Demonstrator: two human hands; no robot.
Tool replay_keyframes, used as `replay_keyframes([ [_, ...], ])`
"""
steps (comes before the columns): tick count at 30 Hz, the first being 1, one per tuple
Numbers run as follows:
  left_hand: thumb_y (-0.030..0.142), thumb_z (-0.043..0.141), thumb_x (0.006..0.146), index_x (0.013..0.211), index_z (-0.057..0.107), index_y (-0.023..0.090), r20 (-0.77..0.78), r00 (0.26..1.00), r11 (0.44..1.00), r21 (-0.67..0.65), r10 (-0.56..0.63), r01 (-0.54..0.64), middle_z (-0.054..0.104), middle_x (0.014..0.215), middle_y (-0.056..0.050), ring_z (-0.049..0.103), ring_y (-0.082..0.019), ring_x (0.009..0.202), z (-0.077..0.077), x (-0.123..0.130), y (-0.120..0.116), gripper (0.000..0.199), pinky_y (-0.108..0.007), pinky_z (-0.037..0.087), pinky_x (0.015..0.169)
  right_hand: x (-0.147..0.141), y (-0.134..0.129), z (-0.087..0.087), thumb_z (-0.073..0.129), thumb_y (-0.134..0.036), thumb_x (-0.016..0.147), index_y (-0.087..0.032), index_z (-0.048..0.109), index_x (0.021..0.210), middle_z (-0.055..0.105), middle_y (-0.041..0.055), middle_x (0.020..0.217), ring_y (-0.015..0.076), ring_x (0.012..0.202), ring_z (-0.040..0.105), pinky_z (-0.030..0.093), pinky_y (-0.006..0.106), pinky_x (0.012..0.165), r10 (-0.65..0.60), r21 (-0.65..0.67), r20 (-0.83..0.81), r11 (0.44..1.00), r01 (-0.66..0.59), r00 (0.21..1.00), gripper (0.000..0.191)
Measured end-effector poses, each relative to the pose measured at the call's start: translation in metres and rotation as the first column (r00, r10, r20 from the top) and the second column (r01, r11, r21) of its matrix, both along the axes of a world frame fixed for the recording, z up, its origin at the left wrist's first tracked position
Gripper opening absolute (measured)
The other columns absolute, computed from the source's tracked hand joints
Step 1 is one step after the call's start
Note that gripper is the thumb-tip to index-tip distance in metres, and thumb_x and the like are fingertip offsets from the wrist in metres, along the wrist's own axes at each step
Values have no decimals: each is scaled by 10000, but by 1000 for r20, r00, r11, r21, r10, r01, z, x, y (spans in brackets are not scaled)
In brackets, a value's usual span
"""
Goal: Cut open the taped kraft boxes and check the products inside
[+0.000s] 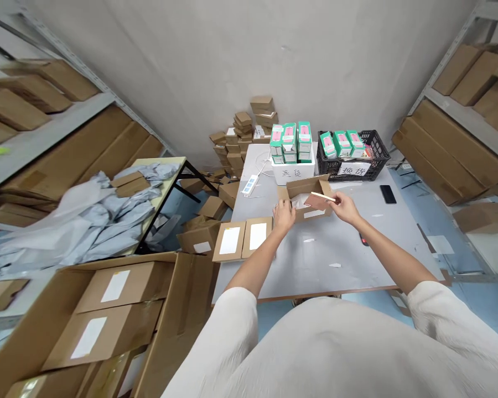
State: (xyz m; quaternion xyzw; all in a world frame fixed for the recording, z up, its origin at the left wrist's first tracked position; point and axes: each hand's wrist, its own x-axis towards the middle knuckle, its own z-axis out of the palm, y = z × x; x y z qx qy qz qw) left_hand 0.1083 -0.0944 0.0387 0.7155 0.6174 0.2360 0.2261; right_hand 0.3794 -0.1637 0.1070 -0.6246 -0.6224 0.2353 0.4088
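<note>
An open cardboard box (321, 183) stands on the grey table, with whitish wrapping (301, 201) showing inside. My left hand (284, 215) is at the box's near left corner, its fingers curled against the cardboard. Between the thumb and fingers of my right hand (344, 208) is a thin, flat, reddish-brown piece with a pale edge (318, 200), perhaps a booklet. It is tilted above the near right part of the box. Two closed boxes with white labels, a left one (229, 241) and a right one (258, 236), lie to the left of my left hand.
Behind the open box, a white bin (292, 174) and a black crate (375, 160) hold green-and-pink packages. A phone (388, 194) and a power strip (250, 186) lie on the table (315, 265). A large carton (191, 298) of boxes stands at front left.
</note>
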Motion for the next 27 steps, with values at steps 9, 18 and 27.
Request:
replay_keyframes([
  [9, 795, 669, 931, 904, 730, 194, 731, 576, 779, -579, 365, 242, 765, 872, -103, 687, -185, 738, 27, 3, -43, 605, -293, 523, 689, -25, -35, -7, 643, -317, 1001, -261, 713, 998, 781, 73, 1008, 245, 928, 713, 576, 383, 859, 220, 281, 46, 933, -224, 974, 90],
  [18, 580, 976, 736, 864, 660, 197, 793, 526, 828, -496, 308, 262, 790, 890, -61, 749, -204, 831, 17, -7, -54, 513, -362, 607, 843, -28, -52, -35, 563, -188, 867, -243, 724, 1007, 751, 115, 1244, 250, 1034, 746, 612, 414, 891, 284, 122, -92, 955, -272, 954, 221],
  [27, 614, 894, 816, 982, 731, 199, 798, 577, 890, -378, 174, 256, 794, 990, -70, 733, -219, 896, 10, -3, -66, 475, -328, 598, 792, -39, -49, -43, 714, -526, 870, -192, 717, 1201, 756, 20, 764, 228, 713, 721, 578, 350, 707, 97, -216, -335, 960, -177, 937, 470],
])
